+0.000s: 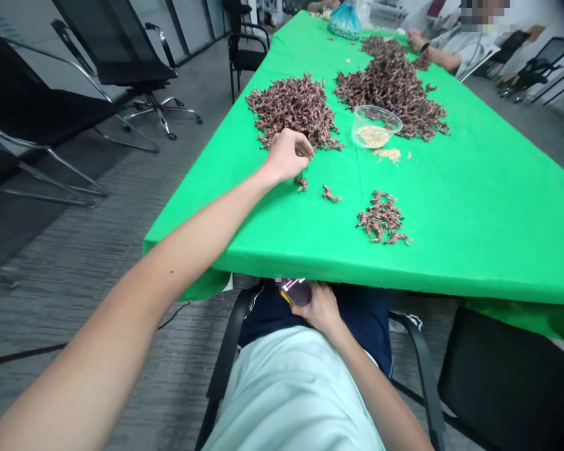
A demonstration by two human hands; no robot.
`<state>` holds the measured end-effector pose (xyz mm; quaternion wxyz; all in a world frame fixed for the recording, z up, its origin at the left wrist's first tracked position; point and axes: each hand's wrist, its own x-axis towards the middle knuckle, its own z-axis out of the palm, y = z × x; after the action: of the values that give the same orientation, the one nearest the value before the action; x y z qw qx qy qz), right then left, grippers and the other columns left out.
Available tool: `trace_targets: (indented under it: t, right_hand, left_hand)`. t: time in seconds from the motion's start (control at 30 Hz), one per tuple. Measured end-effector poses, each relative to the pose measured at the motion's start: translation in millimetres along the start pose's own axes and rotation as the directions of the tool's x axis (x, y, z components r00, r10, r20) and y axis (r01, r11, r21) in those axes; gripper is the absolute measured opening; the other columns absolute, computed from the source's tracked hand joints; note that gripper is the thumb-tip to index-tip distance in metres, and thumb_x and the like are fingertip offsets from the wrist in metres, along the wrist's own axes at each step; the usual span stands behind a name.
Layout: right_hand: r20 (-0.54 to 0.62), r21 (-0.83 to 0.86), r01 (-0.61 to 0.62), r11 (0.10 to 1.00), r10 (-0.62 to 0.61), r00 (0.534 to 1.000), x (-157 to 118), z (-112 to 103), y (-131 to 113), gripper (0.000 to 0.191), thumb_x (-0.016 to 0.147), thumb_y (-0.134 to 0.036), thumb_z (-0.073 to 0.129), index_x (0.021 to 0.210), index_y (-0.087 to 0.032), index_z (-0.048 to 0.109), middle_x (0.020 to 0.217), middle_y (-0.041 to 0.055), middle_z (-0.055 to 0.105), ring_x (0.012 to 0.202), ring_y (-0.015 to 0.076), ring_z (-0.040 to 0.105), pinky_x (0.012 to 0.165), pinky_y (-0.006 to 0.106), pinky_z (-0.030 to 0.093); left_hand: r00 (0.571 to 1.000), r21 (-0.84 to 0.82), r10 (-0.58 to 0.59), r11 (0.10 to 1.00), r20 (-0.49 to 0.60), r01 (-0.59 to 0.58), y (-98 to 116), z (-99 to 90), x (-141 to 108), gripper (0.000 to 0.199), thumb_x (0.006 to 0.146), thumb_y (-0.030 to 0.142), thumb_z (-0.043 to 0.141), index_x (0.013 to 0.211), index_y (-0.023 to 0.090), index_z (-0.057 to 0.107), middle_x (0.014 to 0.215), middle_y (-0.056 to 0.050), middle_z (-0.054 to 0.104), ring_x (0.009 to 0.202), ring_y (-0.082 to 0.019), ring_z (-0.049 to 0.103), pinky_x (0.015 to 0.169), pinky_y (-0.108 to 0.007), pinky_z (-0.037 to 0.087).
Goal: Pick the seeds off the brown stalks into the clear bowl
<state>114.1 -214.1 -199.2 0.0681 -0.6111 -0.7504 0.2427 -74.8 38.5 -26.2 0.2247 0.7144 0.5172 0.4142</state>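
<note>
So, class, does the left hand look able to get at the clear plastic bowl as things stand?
Probably yes: the left hand is beside the brown heap, and only its edge and green cloth lie between it and the clear plastic bowl.

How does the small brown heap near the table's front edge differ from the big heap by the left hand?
The small heap is far smaller than the big heap. The small heap is thin and loose, while the big heap is dense and piled. The small heap lies nearer the front edge, the big heap farther up the green cloth. The left hand is at the big heap's near edge, apart from the small heap. Both look like the same brown twiggy pieces.
</note>
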Motion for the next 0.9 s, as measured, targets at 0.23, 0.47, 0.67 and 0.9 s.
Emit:
trace_targets:
  t: [0.23,0.47,0.67,0.9]
  right_hand:
    - [0.086,-0.070,-0.025,0.997,0.031,0.996,2,-2,-3,0.085,0.058,-0.057,0.080,0.126,-0.014,0.053,0.114,0.0174,0.065,0.109,0.0337,0.060,0.091,0.040,0.042]
    - [0.194,0.015,-0.054,0.998,0.050,0.980,11,-17,-2,0.076,0.059,-0.052,0.078,0.120,-0.011,0.061,0.113,0.0200,0.066,0.106,0.0360,0.062,0.087,0.043,0.045]
    - [0.410,0.495,-0.216,0.842,-0.008,0.912,-8,-80,50,0.064,0.054,-0.050,0.082,0.107,-0.016,0.071,0.101,0.0072,0.072,0.093,0.0269,0.066,0.077,0.033,0.050]
    - [0.456,0.582,-0.669,0.463,0.495,0.740,-99,-181,177,0.053,0.054,-0.038,0.082,0.102,-0.017,0.072,0.093,0.0134,0.073,0.079,0.0273,0.070,0.069,0.036,0.054]
  left_hand:
    - [1.000,-0.006,-0.015,1.000,-0.005,0.015,2,-0.4,-1,0.023,0.062,0.008,0.060,0.080,0.017,0.071,0.080,-0.005,0.073,0.084,-0.020,0.067,0.085,-0.034,0.053]
    - [0.999,-0.029,0.018,0.999,-0.027,-0.019,-3,-3.3,2,0.025,0.060,0.007,0.058,0.079,0.014,0.071,0.079,-0.008,0.073,0.080,-0.020,0.067,0.086,-0.037,0.054]
    - [1.000,-0.023,-0.010,1.000,-0.030,0.009,-3,-7.3,1,0.024,0.061,0.011,0.061,0.081,0.015,0.072,0.082,-0.008,0.073,0.083,-0.021,0.066,0.086,-0.037,0.053]
    - [0.998,-0.027,-0.062,0.998,-0.015,0.062,-4,-11.5,3,0.021,0.060,0.019,0.066,0.080,0.021,0.071,0.082,-0.004,0.072,0.089,-0.025,0.065,0.087,-0.036,0.052]
